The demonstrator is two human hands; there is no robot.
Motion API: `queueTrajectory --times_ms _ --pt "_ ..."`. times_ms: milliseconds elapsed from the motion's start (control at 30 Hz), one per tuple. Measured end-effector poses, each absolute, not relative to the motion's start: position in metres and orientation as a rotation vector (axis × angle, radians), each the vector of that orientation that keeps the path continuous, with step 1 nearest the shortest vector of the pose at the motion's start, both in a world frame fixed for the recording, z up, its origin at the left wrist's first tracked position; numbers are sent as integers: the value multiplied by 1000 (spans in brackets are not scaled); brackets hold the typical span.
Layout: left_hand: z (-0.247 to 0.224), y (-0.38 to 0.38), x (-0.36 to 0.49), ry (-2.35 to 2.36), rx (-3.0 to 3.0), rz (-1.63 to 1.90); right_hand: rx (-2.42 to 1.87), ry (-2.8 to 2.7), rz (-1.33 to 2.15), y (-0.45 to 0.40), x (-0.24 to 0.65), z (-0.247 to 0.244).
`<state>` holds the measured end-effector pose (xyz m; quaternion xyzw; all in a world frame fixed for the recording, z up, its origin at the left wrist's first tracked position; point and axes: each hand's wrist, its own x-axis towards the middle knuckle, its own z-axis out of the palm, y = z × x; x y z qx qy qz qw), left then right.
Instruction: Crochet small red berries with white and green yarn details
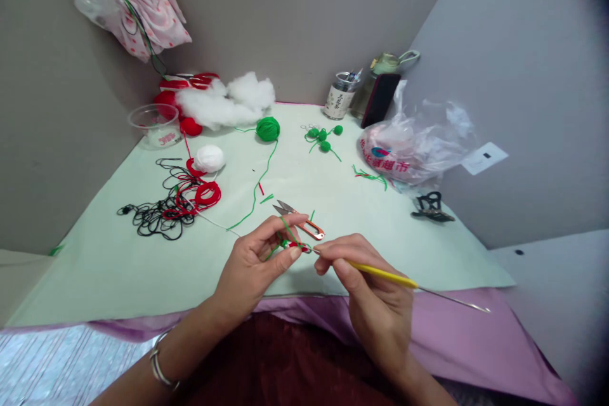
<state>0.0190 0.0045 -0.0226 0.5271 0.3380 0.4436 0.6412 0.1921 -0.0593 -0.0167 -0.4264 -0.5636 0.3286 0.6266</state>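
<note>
Pinched in my left hand (261, 254) is a small crocheted piece (297, 245) in red, green and white. Green yarn (288, 228) runs over the raised fingers of that hand. My right hand (371, 292) is closed round a crochet hook (385, 275) with a yellow handle; its near tip meets the right end of the piece, and the other hooked end sticks out to the right. Just beyond my hands lie thread snips (309, 226) with orange handles, partly hidden by my left fingers. A green yarn ball (268, 129) sits farther back, its strand trailing toward me.
On the left are tangled black cord (157, 219), red yarn (207, 195), a white yarn ball (209, 158) and a clear tub (155, 127). White stuffing (223, 104) lies behind. Small green balls (324, 146), a phone (380, 100), a plastic bag (413, 146) and a black clip (432, 208) are on the right.
</note>
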Motion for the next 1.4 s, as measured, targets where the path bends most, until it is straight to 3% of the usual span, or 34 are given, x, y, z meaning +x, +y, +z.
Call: queueTrajectory --times_ms 533,800,1067,1400 --pt "-17 6 25 760 1033 921 -1040 -1361 671 -60 197 -15" --pt "-15 3 30 741 922 954 -1089 -1548 454 -63 196 -7" --pt "-9 -3 40 751 719 1016 -1034 -1790 97 -66 189 -30" --pt "-24 0 36 819 1041 1100 -1093 -1360 564 -62 188 -18"
